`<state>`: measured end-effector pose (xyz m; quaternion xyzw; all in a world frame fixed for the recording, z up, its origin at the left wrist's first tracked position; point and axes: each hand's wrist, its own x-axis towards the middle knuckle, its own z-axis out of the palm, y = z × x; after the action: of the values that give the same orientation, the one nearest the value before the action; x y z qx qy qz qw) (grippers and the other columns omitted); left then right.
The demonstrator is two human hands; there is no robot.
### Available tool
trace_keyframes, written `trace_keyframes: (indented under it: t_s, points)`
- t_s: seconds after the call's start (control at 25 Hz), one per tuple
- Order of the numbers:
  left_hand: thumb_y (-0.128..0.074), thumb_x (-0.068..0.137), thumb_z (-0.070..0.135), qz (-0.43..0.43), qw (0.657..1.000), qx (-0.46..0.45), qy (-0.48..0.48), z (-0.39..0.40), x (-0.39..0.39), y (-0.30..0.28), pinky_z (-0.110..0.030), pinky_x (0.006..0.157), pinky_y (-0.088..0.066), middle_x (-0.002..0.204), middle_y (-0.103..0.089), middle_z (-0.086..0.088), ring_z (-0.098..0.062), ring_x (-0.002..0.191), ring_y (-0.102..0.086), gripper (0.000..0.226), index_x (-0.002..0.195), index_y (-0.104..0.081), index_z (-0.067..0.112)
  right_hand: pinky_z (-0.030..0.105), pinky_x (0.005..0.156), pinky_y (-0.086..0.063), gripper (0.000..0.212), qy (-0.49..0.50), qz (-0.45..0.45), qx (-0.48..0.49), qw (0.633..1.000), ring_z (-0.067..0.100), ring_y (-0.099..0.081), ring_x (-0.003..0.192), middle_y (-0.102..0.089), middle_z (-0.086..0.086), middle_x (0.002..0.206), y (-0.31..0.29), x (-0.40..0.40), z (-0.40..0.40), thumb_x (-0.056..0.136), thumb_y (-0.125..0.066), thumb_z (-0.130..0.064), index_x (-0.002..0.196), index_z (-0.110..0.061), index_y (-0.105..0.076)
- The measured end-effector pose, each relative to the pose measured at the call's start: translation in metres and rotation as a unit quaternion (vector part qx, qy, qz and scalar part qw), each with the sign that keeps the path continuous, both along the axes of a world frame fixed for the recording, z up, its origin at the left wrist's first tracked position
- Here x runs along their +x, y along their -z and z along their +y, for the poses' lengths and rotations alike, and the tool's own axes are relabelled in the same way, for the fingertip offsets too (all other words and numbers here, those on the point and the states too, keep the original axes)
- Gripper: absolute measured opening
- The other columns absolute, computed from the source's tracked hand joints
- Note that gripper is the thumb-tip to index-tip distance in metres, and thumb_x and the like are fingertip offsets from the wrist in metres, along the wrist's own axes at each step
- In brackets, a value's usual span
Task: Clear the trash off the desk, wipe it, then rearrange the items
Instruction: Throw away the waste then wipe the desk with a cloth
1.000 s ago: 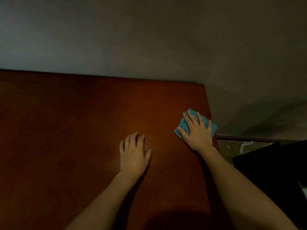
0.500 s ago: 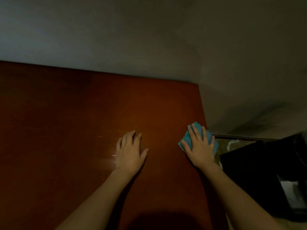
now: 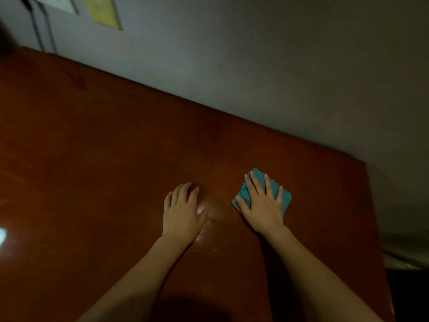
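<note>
The step in hand looks like the wiping of the desk [image 3: 116, 159], a glossy red-brown wooden top set against a pale wall [image 3: 278, 66]. The right hand [image 3: 263, 205] lies flat on a folded teal cloth [image 3: 284, 199], fingers straight and spread, pressing it onto the wood rather than gripping it; the cloth's edges show past the fingertips and to either side of the palm. It sits toward the right part of the desk, inward of the right edge. The left hand [image 3: 182, 211] rests palm-down on the bare wood just beside it, fingers relaxed and together, holding nothing and serving as a brace.

To wipe well, the palm should keep even pressure over the whole cloth so no corner folds under, and strokes should overlap, running to the edges. A pale smear or glare patch [image 3: 204, 211] lies between the hands, right by the left thumb; in this dim light I cannot say whether it is residue or only reflection, so it deserves a pass.

No container shows in this view, nor any trash on the visible wood. On the wall at upper left hang a yellow sheet [image 3: 104, 11] and a white one [image 3: 58, 3].
</note>
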<state>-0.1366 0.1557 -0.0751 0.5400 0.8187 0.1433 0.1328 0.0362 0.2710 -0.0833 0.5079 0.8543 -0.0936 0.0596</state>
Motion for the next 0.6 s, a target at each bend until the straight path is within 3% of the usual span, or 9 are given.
trace_keyframes:
  t_s: [0.12, 0.28, 0.6]
  points:
    - [-0.045, 0.092, 0.05, 0.0, 0.999, 0.009, -0.042, -0.016, -0.066, 0.002, -0.038, 0.116, -0.009, 0.153, -0.025, -0.004, -0.021, 0.143, -0.018, 0.063, 0.145, -0.032, 0.019, 0.056, 0.111, 0.012, 0.081, -0.05, 0.0, 0.002, 0.999, 0.019, 0.017, 0.145, 0.007, -0.012, 0.158, 0.0, -0.089, 0.001, 0.08, 0.001, -0.07, 0.151, -0.031, 0.0]
    - [-0.043, 0.093, 0.051, 0.008, 0.996, 0.012, -0.092, -0.038, -0.158, 0.004, -0.037, 0.117, -0.006, 0.154, -0.022, -0.002, -0.02, 0.144, -0.014, 0.064, 0.146, -0.027, 0.02, 0.058, 0.112, 0.01, 0.069, -0.101, -0.009, 0.002, 0.995, 0.02, 0.017, 0.145, 0.008, -0.012, 0.158, -0.001, -0.206, -0.001, 0.093, -0.019, -0.061, 0.151, -0.03, 0.002]
    - [-0.046, 0.092, 0.05, 0.006, 0.983, 0.014, -0.185, -0.09, -0.355, 0.001, -0.037, 0.117, -0.01, 0.152, -0.026, 0.0, -0.018, 0.142, -0.017, 0.062, 0.145, -0.031, 0.022, 0.06, 0.112, 0.006, 0.067, -0.188, -0.025, 0.019, 0.982, 0.023, 0.013, 0.145, 0.008, -0.011, 0.159, -0.003, -0.442, -0.018, 0.094, -0.017, -0.06, 0.15, -0.03, 0.003]
